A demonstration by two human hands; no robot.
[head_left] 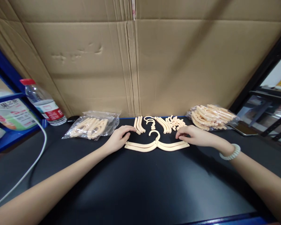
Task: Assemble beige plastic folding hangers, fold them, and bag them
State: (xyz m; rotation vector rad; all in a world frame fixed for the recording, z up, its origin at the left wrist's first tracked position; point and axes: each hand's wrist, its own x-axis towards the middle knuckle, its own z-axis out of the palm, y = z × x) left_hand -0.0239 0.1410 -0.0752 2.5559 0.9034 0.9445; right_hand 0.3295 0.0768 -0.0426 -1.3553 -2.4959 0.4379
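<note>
A cream plastic clothes hanger (143, 149) lies flat on the black table in front of me, its hook pointing away. Its two sides meet under the hook, each showing two curved strips. My left hand (119, 137) is by its left end, fingers loosely curved and thumb apart, holding nothing that I see. By the right end hovers my right hand (192, 135), fingers bent down and apart, also without anything visible in it. Behind the hanger lie loose hanger arms (138, 125), several hooks (151, 121), more hanger arms (163, 125) and a pile of small cream parts (174, 122).
A clear bag of hanger parts (90, 126) lies at left, another bag (210, 116) at right beside a phone-like slab (244, 128). A red-capped bottle (45, 104) and a white cable (41, 148) are on the left. Cardboard (178, 62) walls the back.
</note>
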